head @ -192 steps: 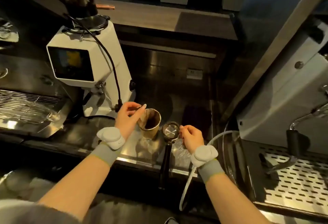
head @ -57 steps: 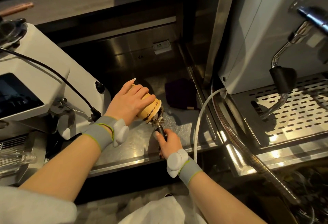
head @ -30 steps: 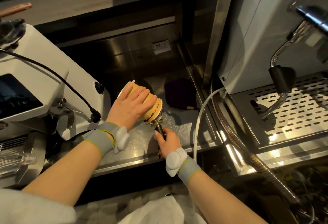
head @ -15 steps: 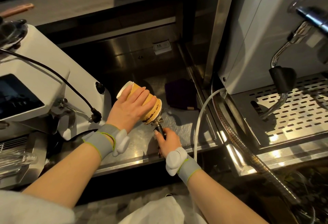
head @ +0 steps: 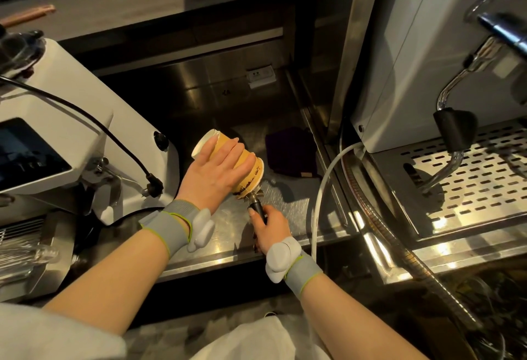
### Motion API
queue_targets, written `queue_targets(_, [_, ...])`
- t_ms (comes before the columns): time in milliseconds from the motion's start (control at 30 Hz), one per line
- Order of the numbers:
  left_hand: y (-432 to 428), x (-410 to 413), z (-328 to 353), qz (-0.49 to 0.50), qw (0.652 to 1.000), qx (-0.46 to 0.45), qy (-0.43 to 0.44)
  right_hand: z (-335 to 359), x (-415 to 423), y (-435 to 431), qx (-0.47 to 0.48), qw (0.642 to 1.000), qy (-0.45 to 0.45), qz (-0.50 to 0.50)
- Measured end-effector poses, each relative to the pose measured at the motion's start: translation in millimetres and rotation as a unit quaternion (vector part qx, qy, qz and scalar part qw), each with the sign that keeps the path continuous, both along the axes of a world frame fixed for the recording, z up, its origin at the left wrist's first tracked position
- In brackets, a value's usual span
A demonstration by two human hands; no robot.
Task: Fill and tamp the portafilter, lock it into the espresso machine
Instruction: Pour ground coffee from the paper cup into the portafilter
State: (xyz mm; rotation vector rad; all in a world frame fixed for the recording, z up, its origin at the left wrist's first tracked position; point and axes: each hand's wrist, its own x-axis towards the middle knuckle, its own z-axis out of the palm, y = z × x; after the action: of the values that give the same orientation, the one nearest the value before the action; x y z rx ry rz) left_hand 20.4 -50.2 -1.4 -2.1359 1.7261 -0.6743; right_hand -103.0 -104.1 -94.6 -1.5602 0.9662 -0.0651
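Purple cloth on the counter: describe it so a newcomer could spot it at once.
Start at the white espresso machine on the right and look just left of its base, on the steel counter. The dark purple folded cloth lies flat there, right of the tilted yellow paper cup. It is the only soft, matte item among shiny metal.

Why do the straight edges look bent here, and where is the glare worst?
Head view: the wide-angle lens bows the espresso machine panel edges; the brightest glare sits on its perforated drip tray and the steel counter; the back shelf stays dim; the left hand and paper cup are warmly lit and sharp.
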Motion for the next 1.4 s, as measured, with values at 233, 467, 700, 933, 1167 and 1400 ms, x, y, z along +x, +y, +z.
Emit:
queue_targets(233, [11, 11, -7, 0.113, 0.985, -0.067, 0.111, -2, -5, -2, -0.008, 1.0, 0.003, -0.002])
queue_targets(467, [24, 17, -25, 0.243, 0.875, -0.196, 0.371, -12, -5, 0, -0.037, 0.999, 0.016, 0.014])
queue_targets(700, [49, 25, -52, 0.294, 0.716, -0.279, 0.568, -20, 3, -1, -0.097, 0.991, 0.067, 0.07])
queue_targets(933, [58, 14, -67, 0.276, 0.649, -0.304, 0.641, -24, 3, -6, -0.164, 0.979, 0.089, 0.08])
queue_targets(1167, [62, 19, -80, 0.302, 0.607, -0.319, 0.662, -32, 13, -4, -0.193, 0.972, 0.101, 0.085])
queue_targets(1400, [70, 18, -88, 0.304, 0.59, -0.333, 0.671, -30, 12, -5, -0.19, 0.973, 0.104, 0.078])
